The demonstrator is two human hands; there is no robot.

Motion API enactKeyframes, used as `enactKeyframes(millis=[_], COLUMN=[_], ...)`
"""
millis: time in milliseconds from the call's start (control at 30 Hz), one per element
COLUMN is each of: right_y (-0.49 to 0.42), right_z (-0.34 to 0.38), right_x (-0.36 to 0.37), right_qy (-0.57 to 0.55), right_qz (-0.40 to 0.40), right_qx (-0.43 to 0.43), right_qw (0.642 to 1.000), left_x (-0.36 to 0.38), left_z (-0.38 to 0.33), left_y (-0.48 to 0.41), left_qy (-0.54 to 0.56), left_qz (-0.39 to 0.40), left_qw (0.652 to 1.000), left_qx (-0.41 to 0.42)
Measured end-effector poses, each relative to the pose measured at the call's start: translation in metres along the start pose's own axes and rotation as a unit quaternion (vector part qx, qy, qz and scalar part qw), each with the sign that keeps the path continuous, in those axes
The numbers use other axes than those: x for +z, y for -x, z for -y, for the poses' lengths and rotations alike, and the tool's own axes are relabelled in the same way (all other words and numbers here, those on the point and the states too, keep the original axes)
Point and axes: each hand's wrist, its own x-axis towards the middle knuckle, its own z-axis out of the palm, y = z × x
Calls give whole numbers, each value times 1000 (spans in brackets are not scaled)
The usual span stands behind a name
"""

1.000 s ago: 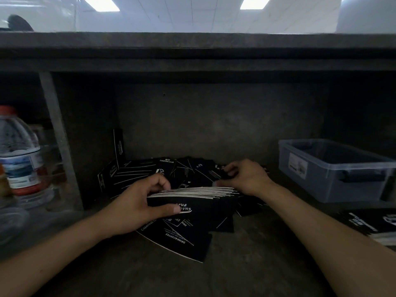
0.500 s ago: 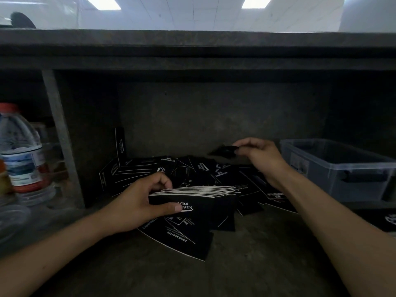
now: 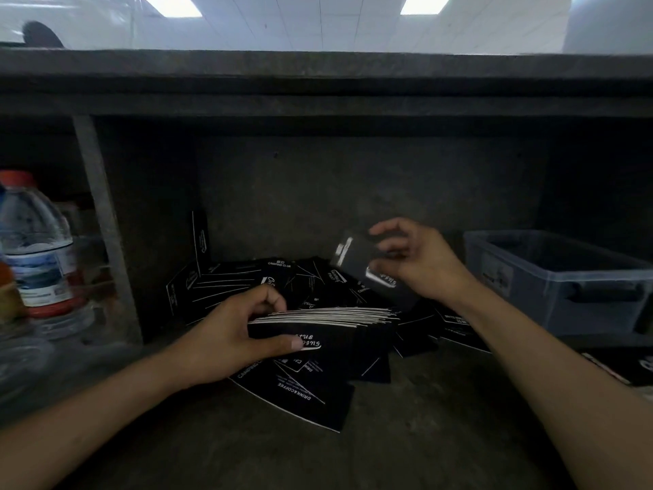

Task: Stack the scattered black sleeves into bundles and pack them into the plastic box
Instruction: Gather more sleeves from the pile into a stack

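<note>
Head view: left hand grips one bundle, right hand pinches a loose sleeve; scattered sleeves lie left of the empty-looking plastic box.

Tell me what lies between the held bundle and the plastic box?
In the head view, loose black sleeves lie there, with the right hand holding one sleeve above.
</note>
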Motion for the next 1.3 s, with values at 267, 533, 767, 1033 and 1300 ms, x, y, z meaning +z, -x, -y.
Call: enactKeyframes(millis=[267,533,767,1033,1300], right_y=[4,14,8,-7,-7], right_z=[2,-25,-24,-19,-9], right_x=[7,-26,-24,-9,3], right_qy=[-101,475,504,-83,-193], right_qz=[93,30,-86,-176,-130], right_qx=[161,335,268,67,155], right_qw=[977,813,817,979,960], left_x=[0,-2,-1,-1,-1], left_z=[-2,-5,-4,-4,-2], left_y=[1,2,1,2,1], left_qy=[18,1,5,19,16], left_qz=[15,27,23,33,26], left_qw=[1000,1000,1000,999,1000], left_qx=[-9,-11,8,4,-7])
